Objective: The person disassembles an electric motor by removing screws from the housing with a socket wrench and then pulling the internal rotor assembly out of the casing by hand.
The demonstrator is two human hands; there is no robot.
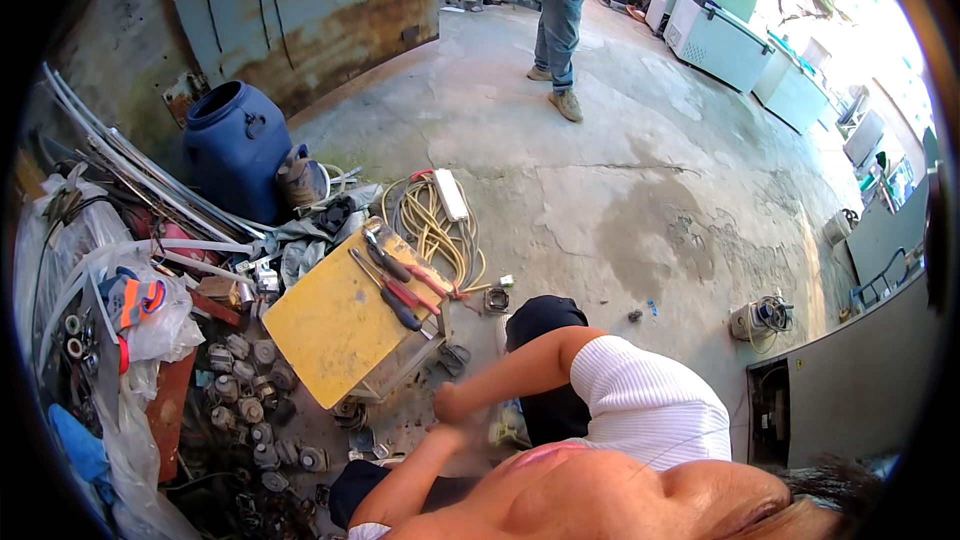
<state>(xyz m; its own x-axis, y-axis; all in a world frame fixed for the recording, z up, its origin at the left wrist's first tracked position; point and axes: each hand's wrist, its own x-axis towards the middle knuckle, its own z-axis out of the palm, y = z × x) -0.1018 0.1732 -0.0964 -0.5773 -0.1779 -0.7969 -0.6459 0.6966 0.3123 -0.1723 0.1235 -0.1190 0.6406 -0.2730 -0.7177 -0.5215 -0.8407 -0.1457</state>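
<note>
My right hand is closed in front of my knees, its fingers turned out of sight; whatever it grips is hidden. Close beside it, my left hand is smeared by motion, so its fingers cannot be read. Both are just off the near right corner of a low yellow-topped stool. On that stool lie a screwdriver with a dark handle, red-handled pliers and another hand tool with dark and red grips. A greenish object, partly hidden, lies near my legs.
Several small grey motor-like parts crowd the floor left of me. Beyond the stool are a coiled yellow cable, a white power strip and a blue barrel. A person stands farther off; a chest freezer stands far right.
</note>
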